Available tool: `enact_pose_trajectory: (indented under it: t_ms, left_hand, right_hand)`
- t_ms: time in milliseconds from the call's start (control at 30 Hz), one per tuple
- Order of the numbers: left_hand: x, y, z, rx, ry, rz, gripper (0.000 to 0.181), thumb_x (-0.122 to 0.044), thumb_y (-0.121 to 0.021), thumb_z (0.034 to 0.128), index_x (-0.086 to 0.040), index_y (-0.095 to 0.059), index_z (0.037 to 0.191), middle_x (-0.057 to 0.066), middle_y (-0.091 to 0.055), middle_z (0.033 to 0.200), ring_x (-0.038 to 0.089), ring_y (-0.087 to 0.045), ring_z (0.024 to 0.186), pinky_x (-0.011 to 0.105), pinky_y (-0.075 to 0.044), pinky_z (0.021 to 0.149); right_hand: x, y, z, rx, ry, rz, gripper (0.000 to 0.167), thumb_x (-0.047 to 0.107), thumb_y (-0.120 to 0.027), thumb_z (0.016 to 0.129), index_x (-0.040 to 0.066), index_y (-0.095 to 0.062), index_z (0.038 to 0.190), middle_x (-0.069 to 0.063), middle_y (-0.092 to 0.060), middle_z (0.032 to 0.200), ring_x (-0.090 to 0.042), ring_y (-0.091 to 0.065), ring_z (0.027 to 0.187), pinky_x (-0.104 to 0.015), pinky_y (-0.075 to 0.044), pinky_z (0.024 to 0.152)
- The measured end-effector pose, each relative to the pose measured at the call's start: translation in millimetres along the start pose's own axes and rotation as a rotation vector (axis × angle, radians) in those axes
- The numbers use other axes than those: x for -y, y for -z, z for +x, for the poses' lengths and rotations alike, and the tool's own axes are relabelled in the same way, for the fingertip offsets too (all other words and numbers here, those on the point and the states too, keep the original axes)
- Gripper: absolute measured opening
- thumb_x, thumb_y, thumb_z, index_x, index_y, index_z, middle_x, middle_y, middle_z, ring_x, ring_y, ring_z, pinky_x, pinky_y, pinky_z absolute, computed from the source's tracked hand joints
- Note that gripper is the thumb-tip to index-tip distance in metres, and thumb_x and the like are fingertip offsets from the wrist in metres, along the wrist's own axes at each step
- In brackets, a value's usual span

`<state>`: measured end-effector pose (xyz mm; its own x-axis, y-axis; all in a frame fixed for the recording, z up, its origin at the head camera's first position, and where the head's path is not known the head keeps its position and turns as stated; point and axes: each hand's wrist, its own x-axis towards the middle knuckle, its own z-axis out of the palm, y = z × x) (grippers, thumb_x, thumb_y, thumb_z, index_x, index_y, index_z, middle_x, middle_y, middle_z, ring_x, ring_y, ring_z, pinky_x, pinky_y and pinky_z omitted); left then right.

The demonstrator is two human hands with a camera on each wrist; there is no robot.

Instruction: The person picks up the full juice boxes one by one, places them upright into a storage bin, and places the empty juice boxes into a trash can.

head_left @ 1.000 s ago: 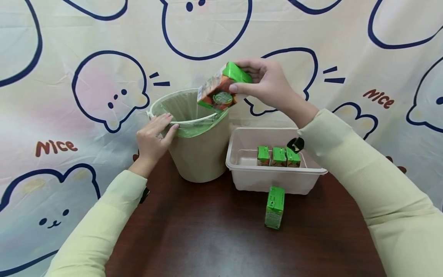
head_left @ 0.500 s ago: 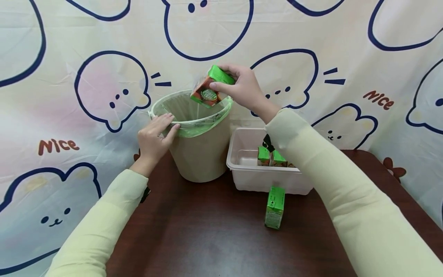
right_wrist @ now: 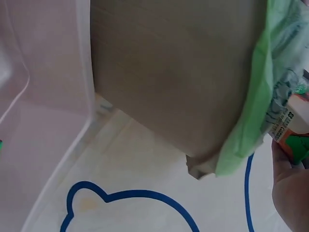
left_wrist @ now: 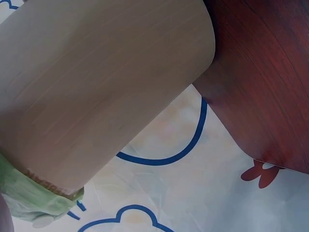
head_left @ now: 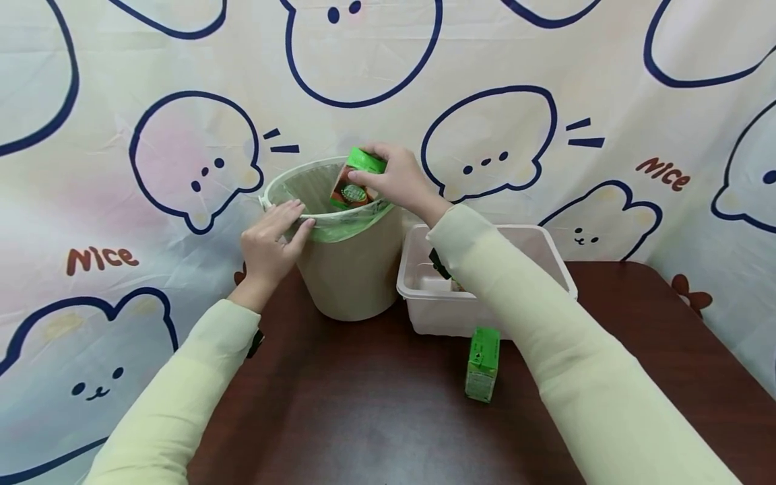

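At the mouth of a beige trash bin [head_left: 351,279], my right hand [head_left: 400,178] grips a green-topped juice box [head_left: 348,193] by its upper part. The box is tilted, its lower end inside the rim. A pale green bag [head_left: 339,229] lines the bin and folds over the rim. On the rim's near left side, my left hand [head_left: 269,241] holds on with fingers and thumb. The right wrist view shows the held juice box [right_wrist: 295,130] beside the bag's edge; the left wrist view mostly shows the bin's wall [left_wrist: 96,82].
A white plastic tub [head_left: 448,313] stands right of the bin; my right sleeve hides most of its contents. Another juice box [head_left: 483,364] stands upright before it on the dark wooden table [head_left: 376,417]. A cartoon-printed cloth [head_left: 485,54] hangs behind.
My right hand has carried the juice box left and down, from above the bin's right edge into its mouth. The sleeve now covers the boxes in the tub. My left hand has stayed put.
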<state>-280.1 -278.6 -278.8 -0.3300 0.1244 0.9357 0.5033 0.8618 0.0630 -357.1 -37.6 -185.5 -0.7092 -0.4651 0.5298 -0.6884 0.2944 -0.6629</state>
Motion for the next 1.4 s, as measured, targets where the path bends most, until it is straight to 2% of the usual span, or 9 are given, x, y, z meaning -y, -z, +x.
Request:
enact_pose_trajectory:
  t_ms: [300, 700, 1000, 1167, 1400]
  left_hand:
    - [1.0, 0.0, -0.5, 0.006, 0.004, 0.005, 0.036, -0.03, -0.066, 0.0907, -0.002, -0.072, 0.114, 0.014, -0.069, 0.113, 0.029, -0.066, 0.104, 0.042, -0.045, 0.1]
    - [0.6, 0.0, -0.4, -0.013, -0.002, 0.0, 0.035, -0.029, -0.068, 0.0898, -0.003, -0.072, 0.113, 0.013, -0.069, 0.112, 0.029, -0.067, 0.104, 0.044, -0.045, 0.099]
    - [1.2, -1.3, -0.1, -0.013, -0.013, -0.002, 0.035, -0.028, -0.067, 0.0899, -0.002, -0.072, 0.112, 0.014, -0.069, 0.111, 0.03, -0.067, 0.103, 0.045, -0.046, 0.098]
    - [1.2, -1.2, 0.1, 0.005, -0.009, 0.006, 0.036, -0.029, -0.067, 0.0906, -0.002, -0.071, 0.114, 0.014, -0.068, 0.113, 0.029, -0.066, 0.104, 0.043, -0.045, 0.1]
    - [0.7, -0.1, 0.2, 0.015, -0.016, 0.017, 0.036, -0.028, -0.068, 0.0898, -0.002, -0.071, 0.115, 0.014, -0.068, 0.114, 0.029, -0.066, 0.106, 0.043, -0.045, 0.099]
  right_hand:
    - [-4.6, -10.3, 2.7, 0.044, -0.022, -0.074, 0.051, 0.03, -0.074, 0.088, 0.006, -0.06, 0.131, -0.005, -0.063, 0.113, -0.015, -0.054, 0.089, -0.022, -0.046, 0.073]
    - [2.5, -15.8, 5.2, 0.114, -0.042, -0.177, 0.051, 0.031, -0.074, 0.088, 0.009, -0.061, 0.131, -0.004, -0.062, 0.109, -0.016, -0.052, 0.089, -0.023, -0.044, 0.073]
    - [4.2, -16.7, 7.4, 0.136, -0.079, -0.216, 0.053, 0.033, -0.072, 0.089, 0.011, -0.058, 0.134, -0.004, -0.061, 0.113, -0.017, -0.051, 0.091, -0.024, -0.044, 0.074]
    - [2.5, -19.5, 9.5, 0.145, -0.071, -0.239, 0.052, 0.032, -0.072, 0.089, 0.009, -0.058, 0.134, -0.005, -0.062, 0.121, -0.016, -0.055, 0.098, -0.024, -0.045, 0.08]
    - [3.2, -23.0, 9.3, 0.152, -0.047, -0.179, 0.05, 0.026, -0.073, 0.089, 0.004, -0.058, 0.132, -0.01, -0.064, 0.122, -0.018, -0.06, 0.111, -0.024, -0.046, 0.093]
